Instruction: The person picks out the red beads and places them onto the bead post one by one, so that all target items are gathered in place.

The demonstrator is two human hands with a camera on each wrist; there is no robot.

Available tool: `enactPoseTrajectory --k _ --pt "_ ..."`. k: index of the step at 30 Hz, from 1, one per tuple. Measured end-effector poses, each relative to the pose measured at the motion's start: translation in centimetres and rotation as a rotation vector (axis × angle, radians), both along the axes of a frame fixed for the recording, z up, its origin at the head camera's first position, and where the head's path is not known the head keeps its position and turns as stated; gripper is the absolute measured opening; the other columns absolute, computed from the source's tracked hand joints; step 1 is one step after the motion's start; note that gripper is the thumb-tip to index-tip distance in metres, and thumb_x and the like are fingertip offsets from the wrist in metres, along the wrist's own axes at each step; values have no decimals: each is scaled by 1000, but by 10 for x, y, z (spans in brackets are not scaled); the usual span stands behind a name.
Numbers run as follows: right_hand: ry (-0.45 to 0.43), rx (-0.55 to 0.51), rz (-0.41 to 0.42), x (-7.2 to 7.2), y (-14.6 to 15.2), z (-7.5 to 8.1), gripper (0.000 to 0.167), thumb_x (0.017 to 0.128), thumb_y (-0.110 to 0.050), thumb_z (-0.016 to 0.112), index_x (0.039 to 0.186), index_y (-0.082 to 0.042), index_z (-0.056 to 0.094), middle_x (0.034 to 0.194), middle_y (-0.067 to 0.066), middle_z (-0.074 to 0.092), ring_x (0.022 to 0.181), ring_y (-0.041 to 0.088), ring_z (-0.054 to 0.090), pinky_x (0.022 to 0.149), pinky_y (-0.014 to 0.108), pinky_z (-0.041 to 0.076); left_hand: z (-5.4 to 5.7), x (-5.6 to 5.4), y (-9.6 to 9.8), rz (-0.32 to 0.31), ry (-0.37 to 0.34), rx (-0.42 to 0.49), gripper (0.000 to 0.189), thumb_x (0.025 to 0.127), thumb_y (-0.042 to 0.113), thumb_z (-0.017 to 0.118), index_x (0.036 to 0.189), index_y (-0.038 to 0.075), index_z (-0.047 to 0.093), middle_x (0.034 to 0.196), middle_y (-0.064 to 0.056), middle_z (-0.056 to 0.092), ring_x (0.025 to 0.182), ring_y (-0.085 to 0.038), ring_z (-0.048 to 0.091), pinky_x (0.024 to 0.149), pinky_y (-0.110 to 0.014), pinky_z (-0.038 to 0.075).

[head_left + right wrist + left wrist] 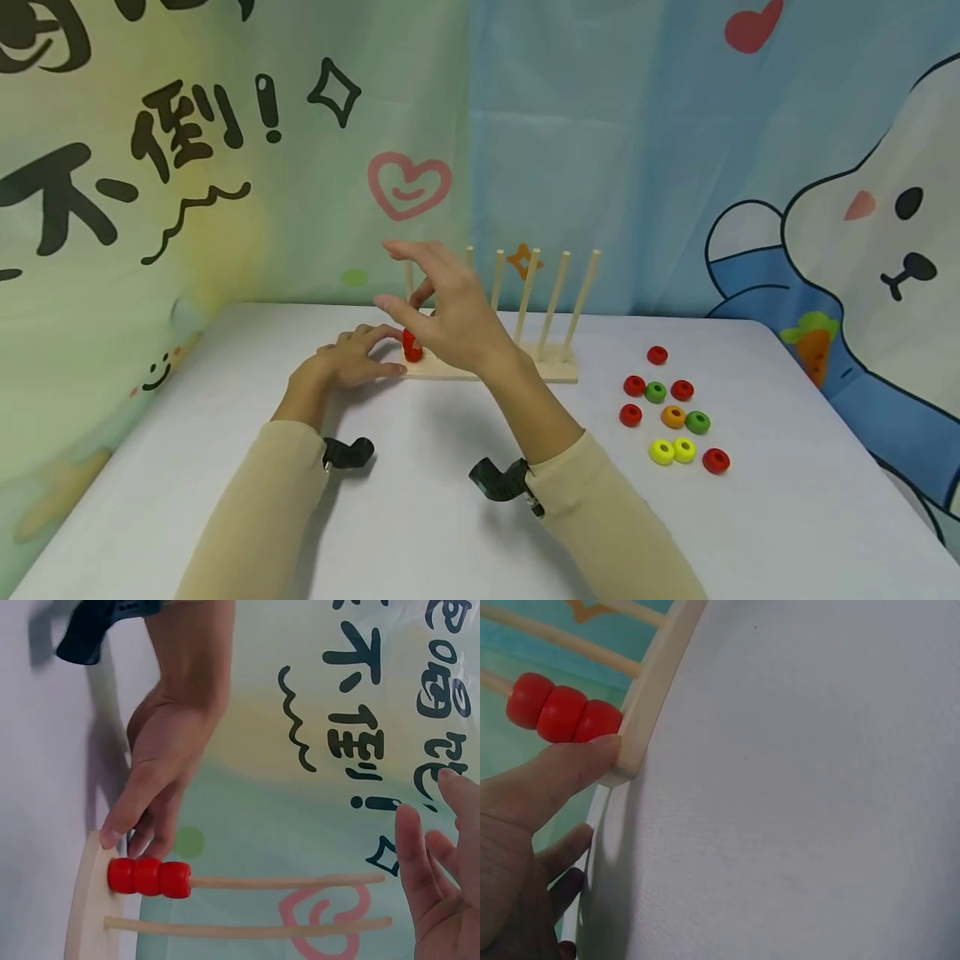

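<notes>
A wooden peg stand (558, 371) has several upright pegs on a flat base. Three red beads (150, 877) are stacked at the bottom of its leftmost peg. My left hand (348, 358) holds the left end of the base, thumb beside the lowest bead in the left wrist view; its index finger is partly hidden there. My right hand (461, 312) is raised in front of the stand's left pegs, thumb and fingers apart with nothing between them. In the right wrist view its fingers (420, 862) are just beyond the tip of the beaded peg.
Loose beads lie on the white table (420, 517) to the right of the stand: several red beads (716, 461), two green beads (697, 422), two yellow beads (662, 452) and an orange bead (672, 417). A printed cloth (555, 125) hangs behind the table.
</notes>
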State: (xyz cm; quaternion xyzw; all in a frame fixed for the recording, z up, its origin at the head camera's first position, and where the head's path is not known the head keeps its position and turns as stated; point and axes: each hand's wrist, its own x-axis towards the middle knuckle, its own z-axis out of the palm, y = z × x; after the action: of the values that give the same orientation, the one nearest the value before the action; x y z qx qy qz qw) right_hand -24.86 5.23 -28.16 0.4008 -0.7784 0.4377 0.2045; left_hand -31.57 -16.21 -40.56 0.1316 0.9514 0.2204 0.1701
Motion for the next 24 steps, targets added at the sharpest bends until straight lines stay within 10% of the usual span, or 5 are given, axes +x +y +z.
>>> enactPoseTrajectory --k 11,24 --pt "-45 130 129 9 9 -10 51 95 -23 67 142 -13 49 136 1 52 78 5 60 65 22 52 4 6 -5 25 -38 -1 89 81 71 63 154 32 30 158 -8 24 142 -43 21 102 -74 22" --pt "-89 147 158 14 32 -37 47 93 -18 70 137 -14 54 128 -2 56 77 5 59 65 22 53 4 4 2 -2 0 9 67 84 65 63 141 38 42 155 -9 30 139 -40 25 100 -74 24"
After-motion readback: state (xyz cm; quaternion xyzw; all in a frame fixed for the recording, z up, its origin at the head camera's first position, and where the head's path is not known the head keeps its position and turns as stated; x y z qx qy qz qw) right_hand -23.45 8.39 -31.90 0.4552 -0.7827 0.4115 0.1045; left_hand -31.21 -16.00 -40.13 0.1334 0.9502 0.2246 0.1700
